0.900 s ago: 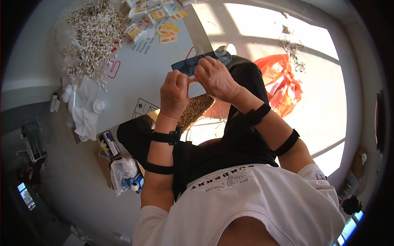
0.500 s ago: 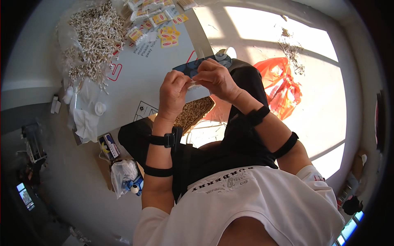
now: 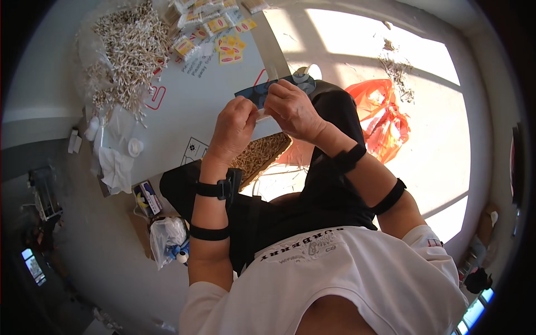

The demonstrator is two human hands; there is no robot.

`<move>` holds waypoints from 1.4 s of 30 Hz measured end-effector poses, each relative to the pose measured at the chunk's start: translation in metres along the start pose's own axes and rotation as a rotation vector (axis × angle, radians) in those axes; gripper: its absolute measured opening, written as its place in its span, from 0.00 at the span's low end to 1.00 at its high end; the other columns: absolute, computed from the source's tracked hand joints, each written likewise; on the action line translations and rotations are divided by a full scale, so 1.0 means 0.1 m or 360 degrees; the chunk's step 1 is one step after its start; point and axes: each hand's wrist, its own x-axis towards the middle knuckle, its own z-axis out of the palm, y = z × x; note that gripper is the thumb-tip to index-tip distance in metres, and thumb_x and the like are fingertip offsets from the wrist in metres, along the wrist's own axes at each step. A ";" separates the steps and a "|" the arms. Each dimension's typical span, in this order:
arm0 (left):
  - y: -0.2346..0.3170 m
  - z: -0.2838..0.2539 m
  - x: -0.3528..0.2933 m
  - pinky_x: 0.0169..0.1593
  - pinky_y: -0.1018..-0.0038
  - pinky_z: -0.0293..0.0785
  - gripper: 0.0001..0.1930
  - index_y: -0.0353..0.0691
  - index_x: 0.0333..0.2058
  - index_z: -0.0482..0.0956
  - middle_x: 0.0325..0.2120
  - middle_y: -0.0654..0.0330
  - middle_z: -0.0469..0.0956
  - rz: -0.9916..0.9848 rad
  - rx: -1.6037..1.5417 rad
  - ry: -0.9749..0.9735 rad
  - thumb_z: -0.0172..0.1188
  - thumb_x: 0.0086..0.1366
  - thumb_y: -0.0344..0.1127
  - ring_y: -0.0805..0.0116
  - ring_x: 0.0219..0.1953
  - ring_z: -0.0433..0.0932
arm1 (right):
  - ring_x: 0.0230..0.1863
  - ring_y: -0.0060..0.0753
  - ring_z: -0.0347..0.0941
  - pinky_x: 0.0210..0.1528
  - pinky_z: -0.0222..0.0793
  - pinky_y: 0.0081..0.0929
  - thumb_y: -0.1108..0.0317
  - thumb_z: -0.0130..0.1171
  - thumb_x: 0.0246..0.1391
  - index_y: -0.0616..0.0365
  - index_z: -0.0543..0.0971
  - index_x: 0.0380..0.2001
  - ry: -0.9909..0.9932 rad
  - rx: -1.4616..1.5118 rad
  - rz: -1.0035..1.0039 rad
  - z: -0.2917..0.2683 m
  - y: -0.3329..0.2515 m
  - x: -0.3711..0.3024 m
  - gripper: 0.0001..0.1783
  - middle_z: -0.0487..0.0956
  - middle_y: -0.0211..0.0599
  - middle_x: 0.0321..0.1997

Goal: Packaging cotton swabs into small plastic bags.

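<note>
My left hand (image 3: 233,125) and my right hand (image 3: 294,109) are close together over the near edge of the table, both closed in a pinch. Between their fingertips is a small whitish packet (image 3: 262,114), mostly hidden by the fingers. Below the hands is a tray of thin brown sticks (image 3: 262,156), partly behind my left wrist. A large heap of loose cotton swabs (image 3: 131,53) spills from a clear bag at the far left of the table. Packed bags of swabs (image 3: 215,23) and several yellow printed cards (image 3: 229,49) lie at the far edge.
A clear plastic bag (image 3: 118,162) and a small white round container (image 3: 135,147) sit at the table's left edge. On the floor, an orange-red plastic bag (image 3: 382,117) stands right of my knee, and a cardboard box (image 3: 144,234) with bagged things stands left.
My left hand and forearm have shifted slightly left and down. My right hand has turned a little, its fingers curling lower. Both hands still pinch the whitish packet.
</note>
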 end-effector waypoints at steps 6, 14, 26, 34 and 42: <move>-0.01 0.00 -0.11 0.33 0.63 0.72 0.07 0.33 0.28 0.71 0.26 0.53 0.73 -0.0065 -0.0042 0.0194 0.59 0.52 0.17 0.51 0.29 0.75 | 0.33 0.42 0.66 0.34 0.65 0.35 0.75 0.63 0.40 0.58 0.72 0.22 0.0066 0.0062 0.0062 0.01 0.01 -0.02 0.08 0.66 0.36 0.27; -0.02 0.03 -0.17 0.31 0.66 0.73 0.06 0.33 0.29 0.73 0.26 0.54 0.73 -0.0059 -0.0060 0.0328 0.57 0.52 0.17 0.54 0.28 0.75 | 0.33 0.43 0.66 0.34 0.66 0.35 0.75 0.63 0.41 0.58 0.73 0.22 0.0041 0.0086 0.0090 0.02 0.01 0.00 0.08 0.67 0.36 0.28; 0.00 0.13 -0.10 0.30 0.63 0.70 0.07 0.35 0.24 0.70 0.23 0.56 0.70 0.0062 0.0099 0.0404 0.58 0.48 0.18 0.54 0.29 0.72 | 0.33 0.42 0.67 0.35 0.66 0.34 0.75 0.63 0.40 0.58 0.73 0.23 0.0039 0.0100 0.0089 0.01 -0.02 -0.01 0.07 0.67 0.35 0.28; -0.01 0.13 -0.07 0.29 0.64 0.70 0.07 0.35 0.23 0.70 0.23 0.56 0.70 0.0177 0.0111 0.0398 0.58 0.48 0.17 0.55 0.27 0.72 | 0.33 0.41 0.67 0.35 0.67 0.33 0.75 0.63 0.35 0.56 0.73 0.22 0.0012 0.0032 0.0015 0.10 -0.04 0.07 0.09 0.68 0.35 0.28; 0.00 0.17 -0.07 0.29 0.65 0.71 0.08 0.34 0.23 0.71 0.23 0.57 0.71 0.0193 0.0107 0.0452 0.58 0.46 0.16 0.56 0.27 0.72 | 0.30 0.42 0.66 0.32 0.67 0.34 0.80 0.61 0.31 0.58 0.71 0.21 0.0047 0.0083 0.0016 -0.07 0.09 -0.05 0.10 0.67 0.36 0.27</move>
